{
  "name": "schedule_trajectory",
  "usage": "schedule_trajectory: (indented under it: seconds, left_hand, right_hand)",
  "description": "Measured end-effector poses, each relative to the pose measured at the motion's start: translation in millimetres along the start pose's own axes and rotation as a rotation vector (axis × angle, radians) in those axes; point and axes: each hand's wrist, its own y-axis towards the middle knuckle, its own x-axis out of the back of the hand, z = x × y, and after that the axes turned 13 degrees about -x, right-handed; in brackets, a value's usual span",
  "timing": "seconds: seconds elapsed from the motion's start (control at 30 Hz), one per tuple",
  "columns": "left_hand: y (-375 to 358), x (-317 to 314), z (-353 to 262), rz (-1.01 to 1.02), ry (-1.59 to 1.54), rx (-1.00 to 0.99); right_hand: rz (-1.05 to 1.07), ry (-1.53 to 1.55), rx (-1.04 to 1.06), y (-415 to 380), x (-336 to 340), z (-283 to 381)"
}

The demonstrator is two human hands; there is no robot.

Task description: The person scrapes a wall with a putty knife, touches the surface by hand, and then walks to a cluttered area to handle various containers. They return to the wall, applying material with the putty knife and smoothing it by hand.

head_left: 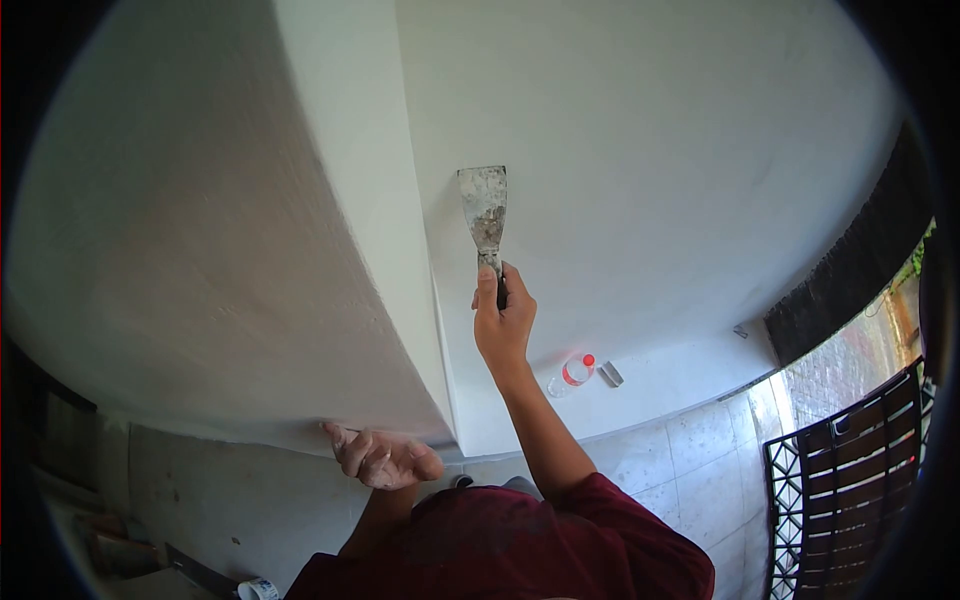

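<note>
My right hand (503,318) is closed round the dark handle of a putty knife (485,205), thumb along the near side. Its blade points up and is stained with white and grey residue. The blade is in front of the white wall (650,180), close to the inner corner; whether it touches cannot be told. My left hand (388,457) is low on the left, beside the lower end of the projecting wall section (230,250). Its palm faces up, fingers loosely curled and apart, coated with whitish dust. I see nothing clearly held in it.
A clear plastic bottle with a red cap (577,372) and a small grey block (610,374) are on the white ledge (690,365). A dark slatted metal gate (850,490) stands at the right. A white cup-like container (257,589) is at the lower left, above the tiled floor (690,450).
</note>
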Motion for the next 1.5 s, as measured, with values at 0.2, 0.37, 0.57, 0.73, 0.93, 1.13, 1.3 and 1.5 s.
schedule_trajectory:
  seconds: [0.2,0.37,0.57,0.73,0.93,1.13,1.3,1.5]
  left_hand:
    - [-2,3,2,0.005,-0.007,-0.025]
    - [-3,3,5,0.007,-0.039,-0.036]
    - [16,-9,9,-0.014,-0.084,-0.098]
    - [5,-2,5,-0.003,-0.064,-0.036]
    - [5,5,7,0.006,-0.073,-0.004]
    - [9,-4,9,0.006,-0.102,-0.064]
    - [14,-9,13,-0.015,-0.090,-0.111]
    - [-1,-7,3,-0.037,-0.080,-0.067]
  right_hand:
    - [-0.070,-0.014,0.009,-11,-2,-35]
    - [-0.038,-0.030,0.038,4,-5,-12]
    - [-0.072,-0.010,0.009,-11,-5,-31]
    - [-0.056,0.031,0.042,7,-8,1]
    - [-0.069,0.006,0.021,-4,-5,-30]
    - [-0.066,-0.030,0.016,-1,-6,-22]
    - [-0.100,-0.100,0.054,-1,-3,-24]
    - [-0.081,-0.089,0.058,6,-3,-23]
